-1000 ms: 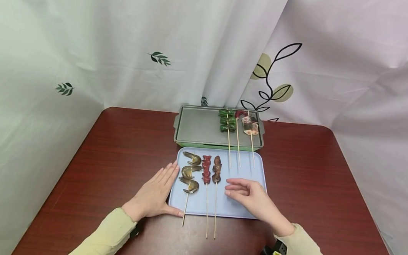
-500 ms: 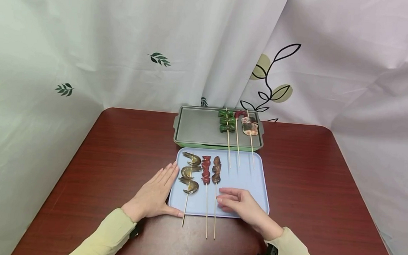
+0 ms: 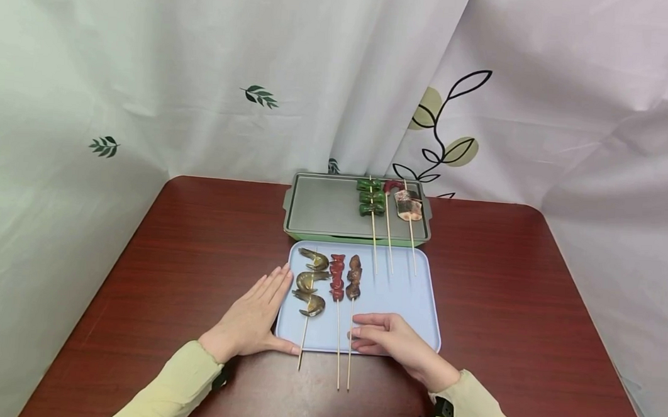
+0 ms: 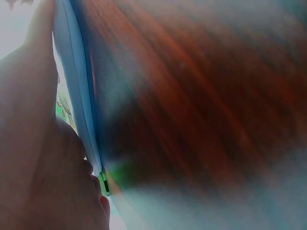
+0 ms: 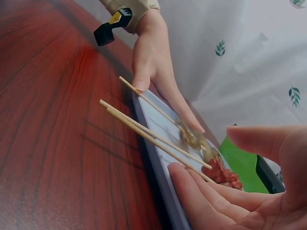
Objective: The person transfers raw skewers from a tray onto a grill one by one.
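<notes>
A blue tray [image 3: 403, 300] bears a shrimp skewer [image 3: 313, 305], a red meat skewer [image 3: 337, 278] and a brown meat skewer [image 3: 354, 276], their sticks jutting past the front edge. My left hand [image 3: 253, 317] rests along the tray's left rim, fingers straight, thumb by the front corner near the shrimp stick. Over the tray's front right, my right hand [image 3: 403, 347] has its fingertips at the brown meat skewer's stick. In the right wrist view the thumb [image 5: 256, 141] stands well apart from the fingers [image 5: 194, 191], with the stick beside the fingertips.
Behind the tray stands a grey grill pan [image 3: 323, 205] with a green base. On its right lie a green pepper skewer [image 3: 372, 198], a skewer with a dark red curled piece [image 3: 393, 186] and a fish skewer [image 3: 409, 206]; their sticks overhang the tray.
My right hand has moved left and toward the front, up to the brown meat skewer's stick, which has shifted slightly left. The left hand has stayed in place.
</notes>
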Demonstrator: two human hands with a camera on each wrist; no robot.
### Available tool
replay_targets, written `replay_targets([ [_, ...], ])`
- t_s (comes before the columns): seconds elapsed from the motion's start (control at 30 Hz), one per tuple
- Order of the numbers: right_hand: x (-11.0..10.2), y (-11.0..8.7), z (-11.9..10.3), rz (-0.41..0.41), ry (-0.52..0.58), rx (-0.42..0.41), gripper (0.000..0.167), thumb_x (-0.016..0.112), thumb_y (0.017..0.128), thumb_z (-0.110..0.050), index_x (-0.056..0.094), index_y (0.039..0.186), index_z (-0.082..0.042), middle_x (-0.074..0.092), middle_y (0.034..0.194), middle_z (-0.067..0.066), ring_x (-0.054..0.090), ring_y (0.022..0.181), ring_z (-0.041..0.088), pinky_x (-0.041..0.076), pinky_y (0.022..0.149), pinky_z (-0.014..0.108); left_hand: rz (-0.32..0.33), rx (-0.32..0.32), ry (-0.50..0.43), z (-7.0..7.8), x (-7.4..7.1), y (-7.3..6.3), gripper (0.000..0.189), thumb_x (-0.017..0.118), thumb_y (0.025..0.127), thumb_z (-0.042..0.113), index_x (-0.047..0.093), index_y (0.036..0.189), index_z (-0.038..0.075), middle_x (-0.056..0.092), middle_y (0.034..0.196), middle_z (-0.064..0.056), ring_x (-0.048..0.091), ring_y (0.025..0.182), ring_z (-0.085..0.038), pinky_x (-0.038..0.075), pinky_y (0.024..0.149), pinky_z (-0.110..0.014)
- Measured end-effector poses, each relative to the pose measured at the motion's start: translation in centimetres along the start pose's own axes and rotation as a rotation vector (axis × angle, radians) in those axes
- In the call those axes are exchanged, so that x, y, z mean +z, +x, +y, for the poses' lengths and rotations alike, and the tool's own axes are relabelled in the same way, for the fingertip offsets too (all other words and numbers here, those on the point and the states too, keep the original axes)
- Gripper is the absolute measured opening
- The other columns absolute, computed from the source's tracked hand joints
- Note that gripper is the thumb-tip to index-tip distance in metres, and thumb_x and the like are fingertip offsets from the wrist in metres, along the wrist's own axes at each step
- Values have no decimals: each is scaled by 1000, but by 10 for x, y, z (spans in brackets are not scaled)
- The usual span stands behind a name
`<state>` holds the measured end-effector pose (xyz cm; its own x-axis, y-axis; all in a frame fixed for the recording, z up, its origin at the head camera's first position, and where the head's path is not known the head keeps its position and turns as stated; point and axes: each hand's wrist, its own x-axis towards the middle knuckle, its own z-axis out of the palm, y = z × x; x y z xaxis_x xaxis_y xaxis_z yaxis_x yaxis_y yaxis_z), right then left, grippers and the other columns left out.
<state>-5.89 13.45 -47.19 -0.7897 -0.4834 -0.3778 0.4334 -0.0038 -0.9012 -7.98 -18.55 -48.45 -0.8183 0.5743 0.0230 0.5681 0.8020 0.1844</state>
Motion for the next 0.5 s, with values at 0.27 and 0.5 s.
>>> replay_targets([
  [0.27, 1, -3, 1, 19, 31, 0, 58, 66, 97, -12, 43, 139, 22, 70, 108, 21, 70, 95, 26, 60, 85, 39, 0, 1, -2, 1, -1, 0, 139, 57, 68, 92, 23, 157, -9, 17, 165, -24, 17, 152, -36, 20, 122, -46],
  [0.5, 0, -5, 1, 37, 71, -1, 62, 67, 96, -9, 40, 143, 20, 70, 103, 16, 71, 88, 22, 61, 81, 37, -5, -3, -7, 1, -2, 0, 139, 59, 68, 92, 22, 158, -9, 16, 165, -24, 17, 152, -36, 19, 122, -46],
])
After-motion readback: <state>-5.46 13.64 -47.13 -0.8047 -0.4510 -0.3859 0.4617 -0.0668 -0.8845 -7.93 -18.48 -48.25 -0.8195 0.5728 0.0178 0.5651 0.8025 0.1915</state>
